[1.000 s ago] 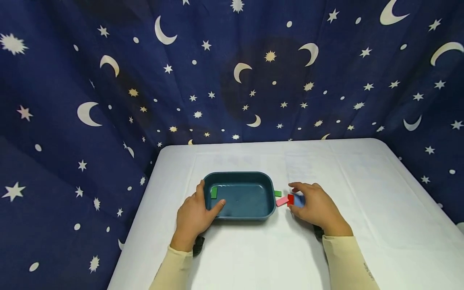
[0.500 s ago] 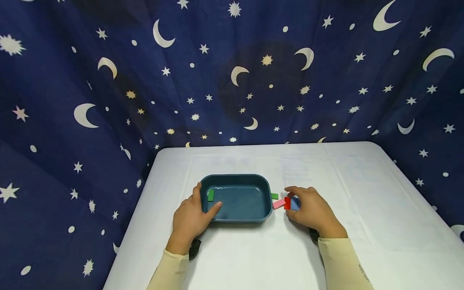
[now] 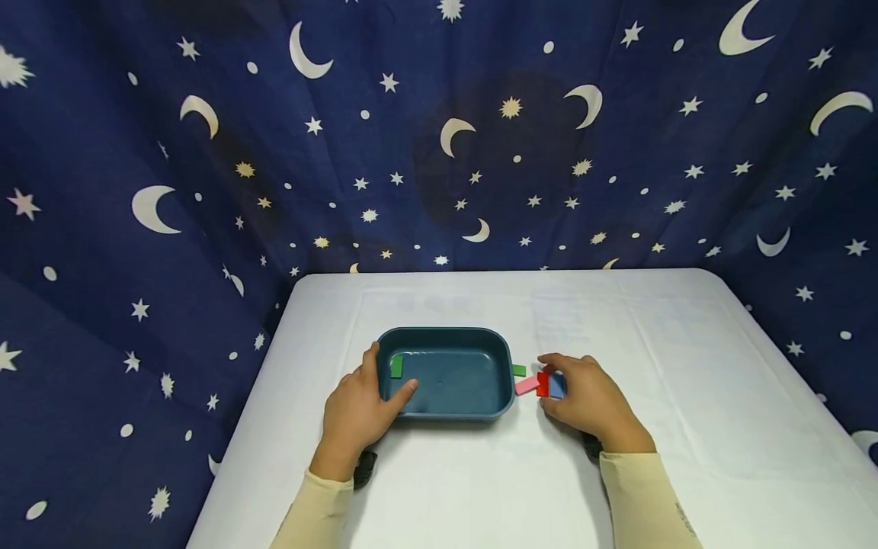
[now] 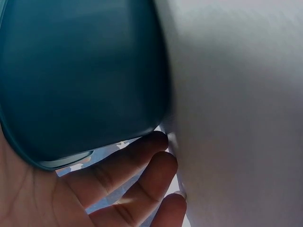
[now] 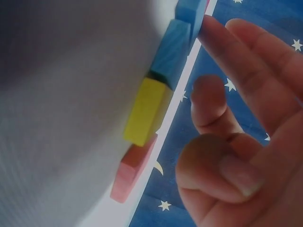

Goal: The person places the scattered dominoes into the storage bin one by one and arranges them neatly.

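My left hand (image 3: 357, 412) grips the left end of a teal plastic tub (image 3: 453, 417), thumb over the near rim and fingers along the outside. In the left wrist view the palm lies against the tub's rim. One green block (image 3: 396, 367) is inside the tub at the left. To the right of the tub, my right hand (image 3: 593, 400) pinches a red block (image 3: 543, 384) between thumb and fingertips, beside a blue block (image 3: 558, 385). In the right wrist view a fingertip is right at a blue block (image 5: 189, 14), and the lower fingers are curled.
A pink block (image 3: 527, 386) and another green block (image 3: 519, 370) lie between tub and right hand. A yellow block (image 5: 147, 111) and a second pink block (image 5: 134, 165) continue the row, hidden by the hand from above. A starry curtain (image 3: 411, 152) hangs behind the white table (image 3: 453, 488).
The head view has shifted slightly. Both hands, the tub and the blocks keep nearly the same places relative to one another.
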Available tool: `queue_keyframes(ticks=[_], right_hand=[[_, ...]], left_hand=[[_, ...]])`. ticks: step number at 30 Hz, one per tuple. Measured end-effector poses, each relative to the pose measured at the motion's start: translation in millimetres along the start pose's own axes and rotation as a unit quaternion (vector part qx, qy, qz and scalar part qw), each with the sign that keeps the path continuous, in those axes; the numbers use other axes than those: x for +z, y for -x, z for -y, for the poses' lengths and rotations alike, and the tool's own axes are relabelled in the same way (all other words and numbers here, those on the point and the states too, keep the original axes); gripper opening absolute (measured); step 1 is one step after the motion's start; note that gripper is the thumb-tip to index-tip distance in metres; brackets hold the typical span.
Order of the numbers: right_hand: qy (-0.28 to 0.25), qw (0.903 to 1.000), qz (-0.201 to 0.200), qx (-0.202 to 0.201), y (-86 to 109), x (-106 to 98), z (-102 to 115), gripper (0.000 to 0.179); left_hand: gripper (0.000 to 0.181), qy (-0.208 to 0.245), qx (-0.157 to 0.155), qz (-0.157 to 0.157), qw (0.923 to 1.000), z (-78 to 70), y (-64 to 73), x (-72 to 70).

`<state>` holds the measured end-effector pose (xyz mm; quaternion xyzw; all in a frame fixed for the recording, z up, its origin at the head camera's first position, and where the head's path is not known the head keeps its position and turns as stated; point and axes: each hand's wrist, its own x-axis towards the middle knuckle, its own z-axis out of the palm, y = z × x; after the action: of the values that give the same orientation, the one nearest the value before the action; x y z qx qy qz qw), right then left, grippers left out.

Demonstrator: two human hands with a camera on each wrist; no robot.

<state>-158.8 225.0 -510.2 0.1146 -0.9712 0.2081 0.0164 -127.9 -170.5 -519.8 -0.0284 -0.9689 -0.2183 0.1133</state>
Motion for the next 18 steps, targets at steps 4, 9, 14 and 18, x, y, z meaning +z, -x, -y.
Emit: queue_keyframes(ticks=[4,9,14,18], right_hand=[[-0.007,1.0,-0.001,-0.001,-0.2,0.0,-0.1,0.065],[-0.011,0.9999,-0.002,-0.003,0.7,0.7,-0.9,0.065],[-0.015,0.9999,-0.002,-0.005,1.9,0.8,-0.8,0.064],[-0.017,0.9997,-0.005,-0.014,1.5,0.9,-1.3,0.063]], left_hand=[[0.109,0.001,-0.001,0.002,1.0,-0.3,0.0,-1.0],[0.11,0.003,-0.006,0.004,1.0,-0.8,0.7,-1.0],[0.11,0.006,-0.005,-0.001,1.0,-2.3,2.2,-1.8],[0.109,0.004,0.003,-0.01,0.9999,-2.4,1.5,-2.4]])
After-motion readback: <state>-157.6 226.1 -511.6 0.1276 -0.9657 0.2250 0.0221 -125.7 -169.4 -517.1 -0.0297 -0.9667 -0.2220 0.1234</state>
